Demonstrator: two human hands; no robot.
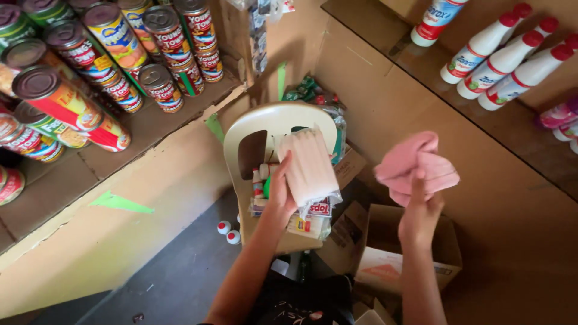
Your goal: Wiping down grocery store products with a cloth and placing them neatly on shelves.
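Observation:
My left hand (280, 191) grips a clear plastic pack of long white candles (309, 167), held upright above the seat of a cream plastic chair (272, 122). My right hand (419, 212) is raised to the right and holds a crumpled pink cloth (415, 167) above an open cardboard box (385, 268). More packs and small white bottles (260, 179) lie on the chair seat under the candles. The two hands are apart.
Stacked food cans (102, 54) fill a cardboard-lined shelf on the left. White bottles with red caps (503, 60) lie on a shelf at the upper right. Two small red-capped bottles (229, 232) stand on the grey floor by the chair. Cardboard lines the walls.

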